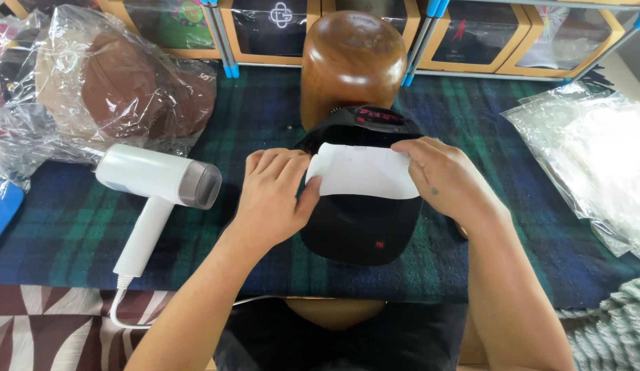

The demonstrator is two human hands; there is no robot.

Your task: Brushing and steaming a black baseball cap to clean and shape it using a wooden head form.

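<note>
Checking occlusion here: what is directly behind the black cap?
A rounded wooden block stands behind the black cap. The cap and both hands hide the block's base.

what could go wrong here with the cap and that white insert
The white card insert, pinched at both ends by the left hand and right hand, might crease or tear. The black cap sits near the table edge and could slide off.
</note>
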